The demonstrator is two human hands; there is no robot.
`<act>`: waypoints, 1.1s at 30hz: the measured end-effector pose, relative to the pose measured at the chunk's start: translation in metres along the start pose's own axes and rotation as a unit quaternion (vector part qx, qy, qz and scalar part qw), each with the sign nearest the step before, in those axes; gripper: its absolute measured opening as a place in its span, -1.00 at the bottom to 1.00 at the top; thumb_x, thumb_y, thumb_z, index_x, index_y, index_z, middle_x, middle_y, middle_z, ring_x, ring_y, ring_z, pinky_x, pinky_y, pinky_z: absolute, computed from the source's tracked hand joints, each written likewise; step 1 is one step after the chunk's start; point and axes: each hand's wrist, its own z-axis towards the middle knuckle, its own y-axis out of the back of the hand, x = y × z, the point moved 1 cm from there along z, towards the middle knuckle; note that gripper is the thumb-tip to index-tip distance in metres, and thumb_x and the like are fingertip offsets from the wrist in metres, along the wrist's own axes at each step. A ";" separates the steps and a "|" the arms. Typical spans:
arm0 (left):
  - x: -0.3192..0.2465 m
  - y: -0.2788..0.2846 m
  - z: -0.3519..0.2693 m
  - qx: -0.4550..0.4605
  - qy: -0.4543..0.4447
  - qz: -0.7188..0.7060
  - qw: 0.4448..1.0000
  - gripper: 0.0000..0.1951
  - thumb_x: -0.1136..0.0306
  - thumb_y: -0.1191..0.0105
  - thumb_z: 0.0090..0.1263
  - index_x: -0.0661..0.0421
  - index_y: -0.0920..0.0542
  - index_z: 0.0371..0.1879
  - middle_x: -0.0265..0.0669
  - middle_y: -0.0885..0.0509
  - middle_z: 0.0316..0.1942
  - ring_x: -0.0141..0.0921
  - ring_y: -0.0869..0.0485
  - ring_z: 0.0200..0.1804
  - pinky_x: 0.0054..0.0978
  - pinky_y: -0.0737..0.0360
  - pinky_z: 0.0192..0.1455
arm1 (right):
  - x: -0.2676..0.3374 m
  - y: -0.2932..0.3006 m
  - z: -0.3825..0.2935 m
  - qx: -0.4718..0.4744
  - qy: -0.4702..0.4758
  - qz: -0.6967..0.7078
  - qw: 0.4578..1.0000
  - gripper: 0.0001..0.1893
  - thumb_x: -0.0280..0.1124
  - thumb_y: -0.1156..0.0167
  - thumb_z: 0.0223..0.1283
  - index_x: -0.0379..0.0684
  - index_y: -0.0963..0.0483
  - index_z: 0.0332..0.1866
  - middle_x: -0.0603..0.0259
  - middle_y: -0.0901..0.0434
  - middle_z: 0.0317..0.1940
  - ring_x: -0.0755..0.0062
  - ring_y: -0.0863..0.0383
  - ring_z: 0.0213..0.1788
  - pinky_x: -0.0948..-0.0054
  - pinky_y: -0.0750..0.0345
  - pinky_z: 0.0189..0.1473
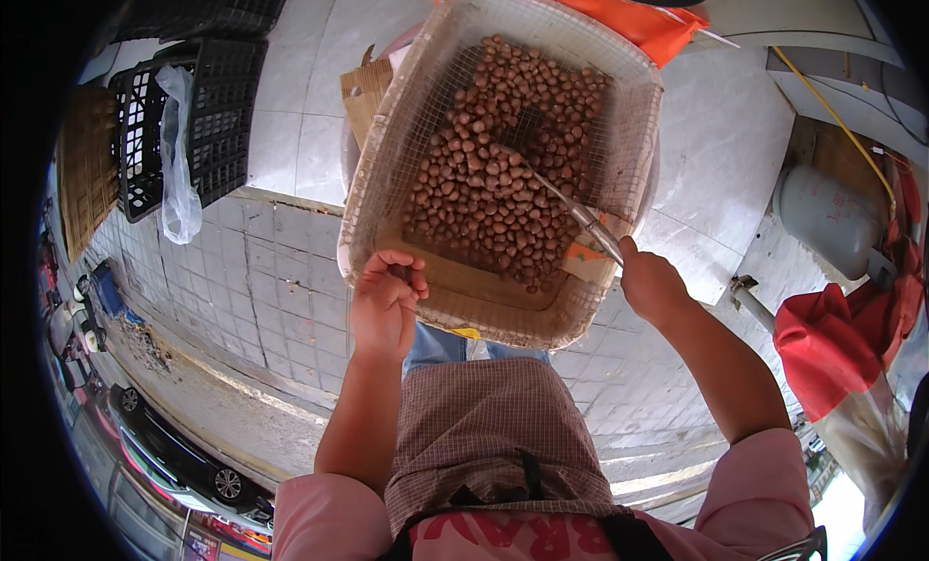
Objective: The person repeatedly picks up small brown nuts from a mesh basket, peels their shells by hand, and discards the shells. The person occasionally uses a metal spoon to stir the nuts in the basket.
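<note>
A large, deep tub (630, 118) lined with wire mesh stands in front of me, its rim worn and crusted. Reddish-brown nuts, apparently chestnuts (464, 191), are heaped inside, with a gap showing the mesh near the middle. My right hand (653, 281) grips the handle of a metal long-handled tool (580, 211) over the tub's right side. The tool's far end is among the nuts, so its shape is hidden. At the near left corner, my left hand (388, 299) is raised with curled fingers. Something dark brown shows between them, too unclear to name.
A black plastic crate (225, 125) with a clear plastic bag (178, 154) stands left. Cardboard (366, 96) leans by the tub. Orange cloth (617, 16) lies behind it. At right are a grey gas cylinder (827, 212) and red fabric (827, 343). A black car (189, 445) is at lower left.
</note>
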 end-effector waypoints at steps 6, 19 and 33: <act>0.028 -0.018 -0.026 0.057 0.070 0.111 0.990 -0.66 0.67 0.24 0.21 0.26 -0.42 -0.02 -0.16 -0.51 -0.09 -0.43 -0.55 -0.21 -0.47 -0.51 -0.13 | -0.010 0.033 -0.027 0.012 0.095 -0.065 0.993 -0.69 -0.55 0.04 0.14 -0.23 -0.29 0.03 0.04 -0.56 -0.50 0.05 -0.60 -0.39 0.13 -0.53 -0.40; 0.066 -0.044 -0.058 0.115 0.237 0.062 0.963 -0.69 0.41 0.24 0.50 0.24 -0.33 0.15 -0.07 -0.48 0.07 -0.24 -0.54 0.07 -0.32 -0.48 0.16 | 0.024 0.018 0.098 -0.477 0.085 0.026 0.875 -0.66 -0.50 -0.10 0.10 -0.27 -0.38 0.02 0.04 -0.49 -0.25 0.03 -0.57 -0.22 0.26 -0.56 -0.22; 0.074 -0.037 -0.059 0.074 0.207 0.028 0.975 -0.50 0.15 0.43 0.56 0.28 -0.13 0.31 -0.21 -0.34 0.19 -0.38 -0.32 0.24 -0.41 -0.20 0.32 | 0.118 -0.066 -0.038 -0.245 0.245 0.254 0.903 -0.68 -0.30 -0.30 -0.02 -0.24 -0.47 -0.19 0.21 -0.49 -0.33 0.24 -0.60 -0.38 0.36 -0.59 -0.43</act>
